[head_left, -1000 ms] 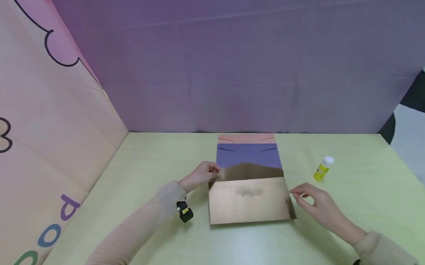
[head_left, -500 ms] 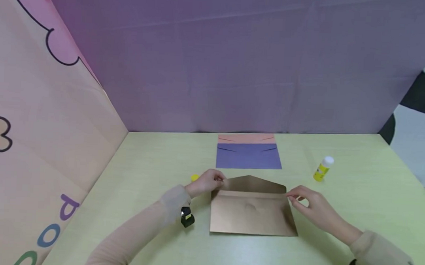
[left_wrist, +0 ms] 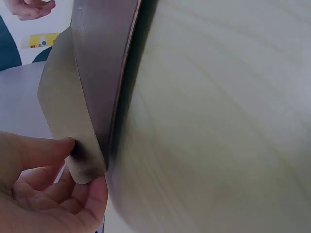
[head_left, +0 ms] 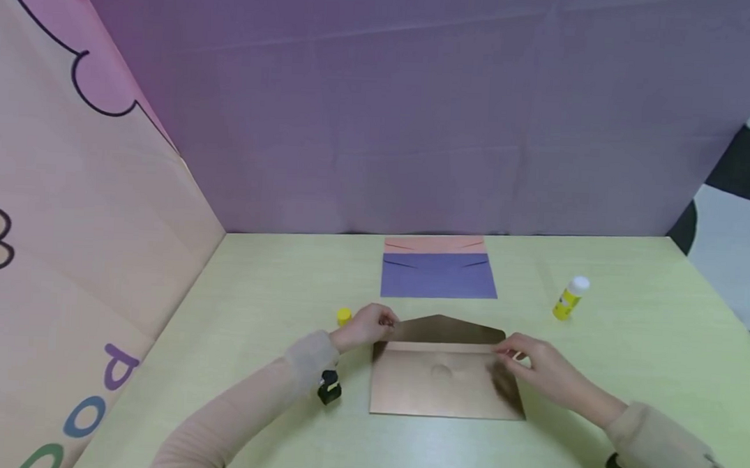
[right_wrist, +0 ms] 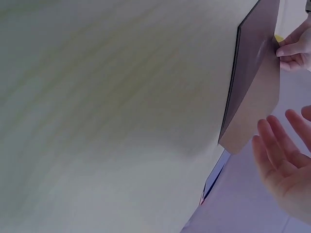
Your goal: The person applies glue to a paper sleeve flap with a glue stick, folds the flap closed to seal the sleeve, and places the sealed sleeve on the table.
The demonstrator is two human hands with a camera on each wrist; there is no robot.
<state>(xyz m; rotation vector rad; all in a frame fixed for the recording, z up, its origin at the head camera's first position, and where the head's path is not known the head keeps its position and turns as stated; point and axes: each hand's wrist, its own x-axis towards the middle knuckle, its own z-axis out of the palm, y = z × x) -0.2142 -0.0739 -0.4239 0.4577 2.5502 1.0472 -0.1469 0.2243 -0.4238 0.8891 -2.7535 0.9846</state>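
A brown kraft envelope (head_left: 428, 386) lies near the middle of the table with its pointed flap (head_left: 443, 329) up on the far side. My left hand (head_left: 364, 328) pinches the flap's left corner between thumb and fingers, which shows closely in the left wrist view. Over the envelope's upper right corner hovers my right hand (head_left: 545, 373), casting a shadow on the paper. In the right wrist view its fingers (right_wrist: 277, 145) are loosely bent beside the flap, with nothing between them.
Behind the brown envelope lie a purple envelope (head_left: 439, 277) and a pink one (head_left: 434, 246), overlapping. A yellow glue stick with a white cap (head_left: 570, 298) stands at right. Something small and yellow (head_left: 344, 316) shows behind my left hand. A purple backdrop (head_left: 442, 125) borders the table.
The brown envelope has come toward me and settled flatter, uncovering more of the purple one. My left hand moved with it; my right hand shifted left over its corner.
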